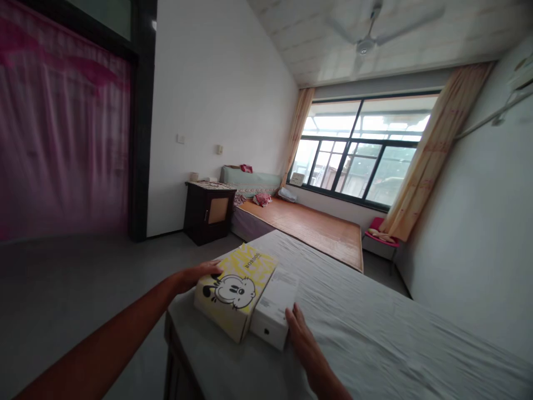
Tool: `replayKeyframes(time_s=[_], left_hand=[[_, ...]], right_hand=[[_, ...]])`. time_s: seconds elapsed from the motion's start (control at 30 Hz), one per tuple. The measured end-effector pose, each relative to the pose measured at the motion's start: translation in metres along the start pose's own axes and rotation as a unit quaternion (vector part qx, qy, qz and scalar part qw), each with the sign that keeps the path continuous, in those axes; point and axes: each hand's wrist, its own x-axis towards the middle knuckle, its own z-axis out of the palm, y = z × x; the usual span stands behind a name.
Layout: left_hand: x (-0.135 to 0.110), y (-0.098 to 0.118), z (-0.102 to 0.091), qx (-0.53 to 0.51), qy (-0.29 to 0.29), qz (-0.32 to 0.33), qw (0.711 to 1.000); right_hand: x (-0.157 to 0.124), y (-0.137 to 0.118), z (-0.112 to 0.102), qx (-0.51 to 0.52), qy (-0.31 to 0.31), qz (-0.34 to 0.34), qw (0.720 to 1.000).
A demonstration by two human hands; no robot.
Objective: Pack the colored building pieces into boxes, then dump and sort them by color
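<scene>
**Two boxes, two hands, one grey table**

We count one large table (375,328) under a grey cloth, filling the near right; on its near left corner lie two boxes, touching side by side; the bigger is a yellow box (235,290) with a cartoon mouse on its top, the smaller a white box (272,308) just to its right. Two hands are on them, one each.

Around them, from large to small: one pink curtain (62,150) covers the far left; one wide window (362,161) stands at the far wall with two orange curtains (437,150) at its sides; one low bed (308,225) with a wooden mat lies beyond the table; one dark cabinet (208,211) stands at the bed's left end; one ceiling fan (365,44) hangs above; one pink chair (381,230) sits under the right curtain. Nothing lies between the hands and the boxes; the cloth near them is bare.

The left hand (197,276) reaches in from the near left on a long straight arm; its fingers lie flat on the far left edge of the yellow box, stretched rather than curled; the thumb is hidden. The right hand (302,336) comes up from the near edge, palm down; its fingers are straight and released, their tips touching the near right end of the white box.
</scene>
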Motion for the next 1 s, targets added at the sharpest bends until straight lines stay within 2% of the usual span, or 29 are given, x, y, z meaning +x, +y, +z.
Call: replayKeyframes(time_s=[0.1,0.17,0.27,0.33,0.37,0.47,0.6,0.7,0.87,0.93,1.0], left_hand=[[0.009,0.004,-0.012,0.109,0.034,-0.018,0.993],[0.019,0.008,-0.017,0.217,0.088,-0.002,0.972],[0.036,0.018,-0.013,0.381,0.175,0.11,0.902],[0.044,0.028,0.003,0.435,0.187,0.186,0.861],[0.047,0.032,0.017,0.445,0.179,0.212,0.852],[0.052,0.046,0.078,0.444,0.135,0.26,0.847],[0.058,0.055,0.184,0.447,0.016,0.304,0.841],[0.069,0.049,0.263,0.456,-0.085,0.321,0.826],[0.099,0.017,0.374,0.449,-0.218,0.325,0.803],[0.111,0.001,0.414,0.443,-0.266,0.321,0.794],[0.119,-0.012,0.451,0.435,-0.306,0.318,0.785]], right_hand=[[-0.014,0.0,-0.011,-0.021,-0.021,-0.003,1.0],[-0.024,0.002,-0.024,-0.032,-0.044,-0.014,0.998],[-0.04,0.006,-0.051,-0.084,-0.06,0.034,0.994],[-0.051,0.007,-0.071,-0.116,-0.071,0.06,0.989],[-0.057,0.007,-0.081,-0.127,-0.075,0.065,0.987],[-0.074,0.008,-0.112,-0.144,-0.068,0.071,0.985],[-0.1,0.021,-0.156,-0.16,-0.045,0.073,0.983],[-0.124,0.033,-0.193,-0.155,0.001,0.074,0.985],[-0.171,0.048,-0.266,-0.142,0.145,0.027,0.979],[-0.191,0.052,-0.304,-0.148,0.224,0.015,0.963],[-0.214,0.055,-0.349,-0.166,0.328,0.011,0.93]])
